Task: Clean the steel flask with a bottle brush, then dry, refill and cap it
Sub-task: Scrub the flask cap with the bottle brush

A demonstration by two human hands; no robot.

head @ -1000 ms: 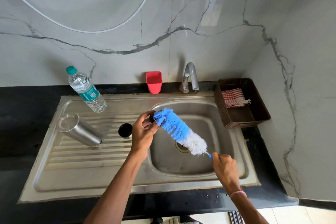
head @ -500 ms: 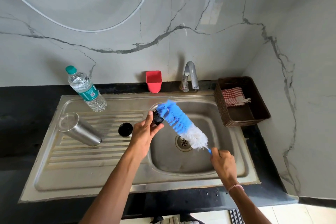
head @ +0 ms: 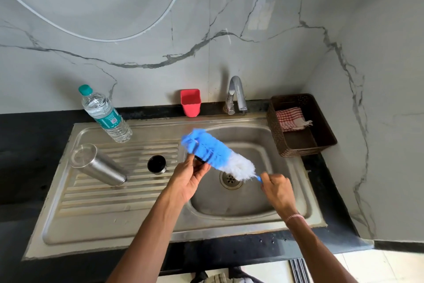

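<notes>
Scrubbing looks like the step in hand. The left hand [head: 190,179] pinches a small black piece [head: 200,159], likely a lid part, over the sink [head: 229,232]. The right hand [head: 277,191] grips the brush [head: 215,152] handle, with the bristles against the piece. The flask [head: 98,165] lies on its side on the drainboard, with a black cap [head: 156,164] just beside it. The next move probably calls for setting the piece down, then drying with the cloth [head: 290,118].

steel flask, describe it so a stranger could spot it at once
On the steel sink's ribbed drainboard, left of the basin, the steel flask sits in front of the clear water bottle. It is the only long bare-metal cylinder; the cup beside it is short and dark inside.
</notes>
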